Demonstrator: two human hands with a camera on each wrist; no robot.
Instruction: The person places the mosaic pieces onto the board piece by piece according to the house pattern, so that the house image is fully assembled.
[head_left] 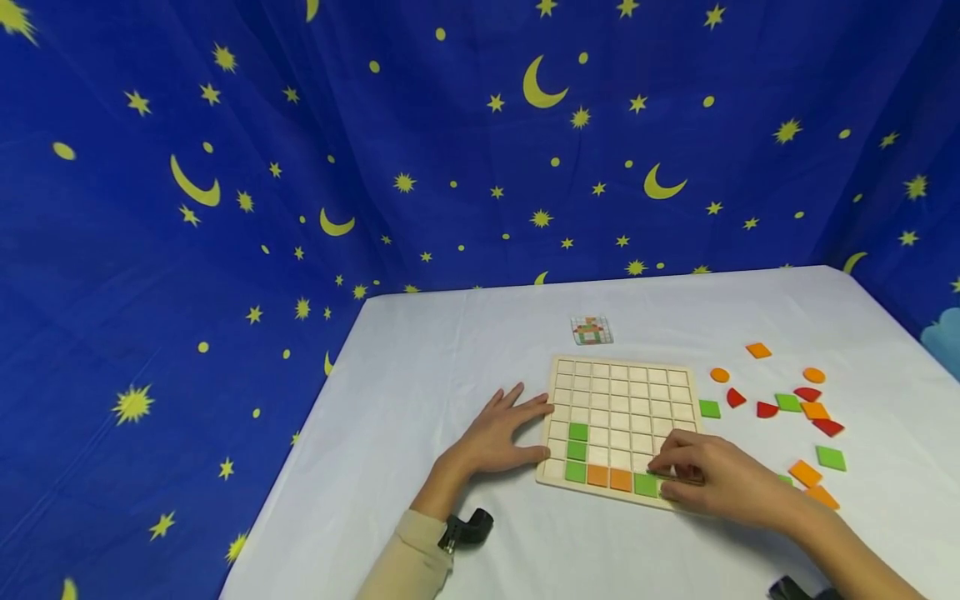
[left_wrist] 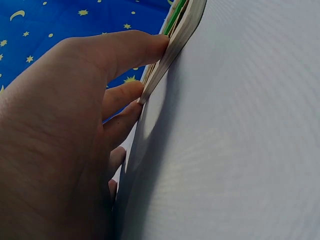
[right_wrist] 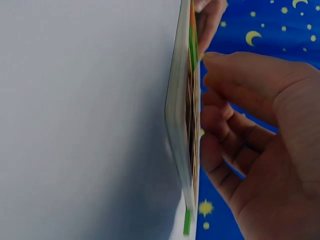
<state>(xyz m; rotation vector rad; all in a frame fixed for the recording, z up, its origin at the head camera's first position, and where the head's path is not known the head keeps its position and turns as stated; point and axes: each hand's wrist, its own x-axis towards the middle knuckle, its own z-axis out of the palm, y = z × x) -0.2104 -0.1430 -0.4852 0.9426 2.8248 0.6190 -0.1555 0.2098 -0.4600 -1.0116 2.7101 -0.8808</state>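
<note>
Left hand (head_left: 498, 429): fingers spread, tips on grid board (head_left: 598, 401) left edge. Right hand (head_left: 720, 477): fingers curled over near-right corner, can't tell if holding anything; green tile (head_left: 645, 485) beside it. Loose tiles (head_left: 806, 472) off right edge. Board well in from table (head_left: 420, 358) left edge.

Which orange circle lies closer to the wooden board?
The left circle, right of the board; the right circle lies farther off, beside a red piece.

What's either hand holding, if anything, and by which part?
The left hand only touches the board at its left edge; whether the right hand holds anything is unclear.
</note>
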